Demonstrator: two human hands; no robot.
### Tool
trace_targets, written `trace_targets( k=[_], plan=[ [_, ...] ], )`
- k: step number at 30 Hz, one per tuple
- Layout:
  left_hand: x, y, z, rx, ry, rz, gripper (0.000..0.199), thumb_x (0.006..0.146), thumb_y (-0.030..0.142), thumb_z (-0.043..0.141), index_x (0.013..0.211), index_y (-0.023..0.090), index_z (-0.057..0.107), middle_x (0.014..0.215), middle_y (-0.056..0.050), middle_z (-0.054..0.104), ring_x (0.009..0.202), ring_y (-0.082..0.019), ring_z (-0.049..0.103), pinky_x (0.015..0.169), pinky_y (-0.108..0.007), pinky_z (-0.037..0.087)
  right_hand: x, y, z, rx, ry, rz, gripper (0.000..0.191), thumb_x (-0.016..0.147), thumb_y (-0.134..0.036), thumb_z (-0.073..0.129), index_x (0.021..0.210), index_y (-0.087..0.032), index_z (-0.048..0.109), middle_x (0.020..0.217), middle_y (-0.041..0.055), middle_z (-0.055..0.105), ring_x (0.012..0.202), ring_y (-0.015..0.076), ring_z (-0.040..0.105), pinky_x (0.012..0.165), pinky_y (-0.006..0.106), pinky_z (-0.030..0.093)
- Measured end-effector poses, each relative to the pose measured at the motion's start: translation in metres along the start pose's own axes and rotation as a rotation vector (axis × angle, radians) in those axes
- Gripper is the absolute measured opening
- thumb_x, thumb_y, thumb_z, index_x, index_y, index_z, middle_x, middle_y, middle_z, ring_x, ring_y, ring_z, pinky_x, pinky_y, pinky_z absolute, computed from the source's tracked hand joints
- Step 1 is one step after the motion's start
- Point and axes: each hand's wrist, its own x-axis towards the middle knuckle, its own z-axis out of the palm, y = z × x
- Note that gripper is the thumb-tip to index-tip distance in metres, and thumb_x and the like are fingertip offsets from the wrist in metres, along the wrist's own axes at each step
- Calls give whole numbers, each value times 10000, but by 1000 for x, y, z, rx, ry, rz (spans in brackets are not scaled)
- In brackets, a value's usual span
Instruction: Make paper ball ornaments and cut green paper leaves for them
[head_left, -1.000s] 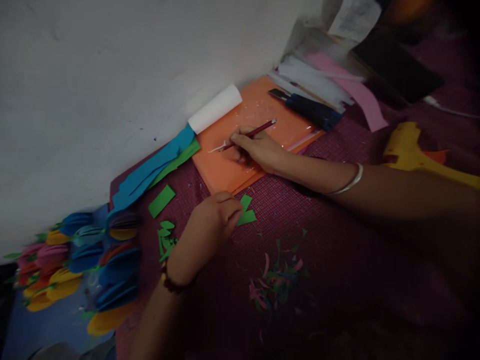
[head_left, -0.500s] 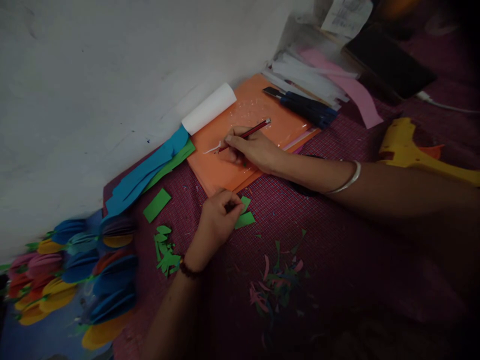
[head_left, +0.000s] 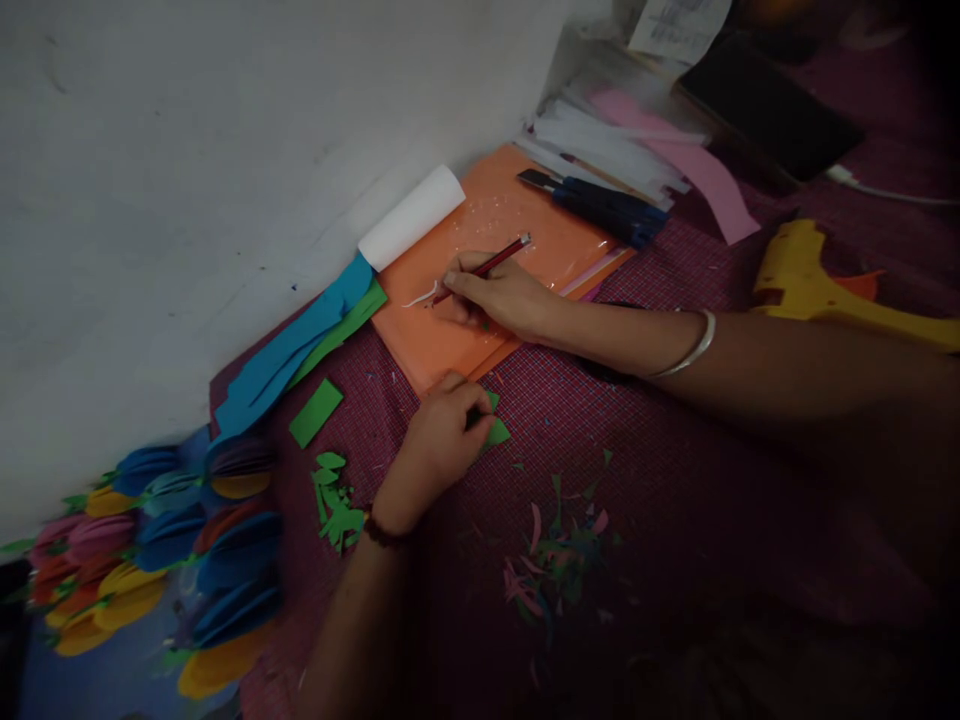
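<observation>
A dark red and black pencil (head_left: 504, 256) is held in my right hand (head_left: 510, 298), its lower end down at the orange sheets (head_left: 431, 345) and its back end slanting up to the right. My left hand (head_left: 442, 432) lies at the near edge of those sheets with fingers curled together. Its fingertips partly cover small green paper pieces (head_left: 498, 433) on the checked cloth; whether they grip one is hidden. A separate green paper rectangle (head_left: 316, 412) and a small pile of green cut pieces (head_left: 335, 505) lie left of this hand.
Blue paper strips (head_left: 292, 345) and a white paper roll (head_left: 412, 218) lie along the wall. Dark blue cutters (head_left: 607, 208) rest on the orange sheets' far right. A yellow glue gun (head_left: 806, 275) is at right, paper scraps (head_left: 559, 560) in front, colourful paper shapes (head_left: 161, 540) at left.
My left hand has shifted slightly right over the green pieces, covering more of them. My right hand keeps the pencil in nearly the same place. The view has moved a little.
</observation>
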Motion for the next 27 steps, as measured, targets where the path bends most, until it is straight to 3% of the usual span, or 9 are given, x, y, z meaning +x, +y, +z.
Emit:
trace_targets(
  k=[2, 5, 9, 12, 16, 18, 20, 23, 27],
  plan=[
    [0, -1, 0, -10, 19, 2, 101, 758, 93, 569, 705, 179, 563, 763, -10, 522, 780, -166, 534, 729, -316, 462, 0, -1, 0, -5, 5, 2, 228, 951, -136, 448, 735, -162, 515, 538, -37, 518, 471, 63, 449, 439, 188, 353],
    [-1, -3, -1, -22, 59, -19, 208, 764, 95, 559, 949, 180, 602, 896, -33, 553, 839, -174, 556, 773, -333, 485, 0, -1, 0, -21, 4, -1, 237, 951, -131, 451, 725, -161, 514, 535, -41, 511, 465, 58, 445, 440, 184, 348],
    [0, -4, -6, 18, -27, 36, 411, 753, 50, 509, 1139, 185, 541, 1078, -70, 519, 967, -188, 550, 892, -362, 471, 0, -1, -1, -48, -5, 7, 242, 958, -150, 449, 726, -167, 516, 508, -51, 490, 453, 59, 428, 427, 183, 334],
    [3, -5, -9, 33, -70, 72, 365, 742, 37, 487, 1071, 183, 546, 1067, -68, 499, 975, -189, 529, 915, -374, 453, -1, -1, -1, -62, -7, 0, 243, 950, -144, 444, 721, -169, 521, 498, -46, 487, 448, 71, 416, 418, 203, 320],
    [3, -7, -7, 16, -56, 103, 175, 730, 40, 491, 813, 184, 544, 893, -38, 498, 864, -180, 497, 803, -341, 452, -1, 1, -1, -50, -11, -24, 237, 942, -158, 459, 713, -178, 518, 509, -36, 493, 455, 88, 429, 431, 230, 328],
    [1, -9, -6, -60, 7, 90, 127, 731, 60, 521, 711, 185, 508, 792, -17, 491, 804, -167, 489, 739, -310, 439, -1, 2, -1, -43, -18, -31, 240, 946, -169, 456, 713, -181, 512, 513, -35, 496, 451, 88, 428, 428, 230, 327],
    [-1, -12, -6, -238, 94, -6, 113, 752, 112, 552, 698, 188, 490, 700, 13, 479, 681, -135, 480, 630, -268, 422, 0, 2, -1, -51, -12, -32, 237, 947, -162, 448, 718, -182, 506, 514, -38, 498, 445, 83, 427, 422, 222, 326],
    [-2, -16, -10, -540, 280, -194, 145, 753, 190, 604, 869, 199, 517, 616, 67, 457, 505, -97, 449, 481, -224, 374, 0, 1, -1, -85, -2, -39, 212, 945, -145, 438, 749, -180, 510, 535, -40, 512, 456, 77, 450, 439, 208, 351],
    [5, -20, -13, -520, 606, -246, 337, 683, 151, 656, 996, 184, 536, 604, 88, 444, 481, -76, 426, 450, -197, 330, -5, 3, 0, -208, -83, -94, 178, 925, -177, 467, 761, -180, 535, 613, -23, 558, 513, 81, 486, 489, 210, 391]
  ],
)
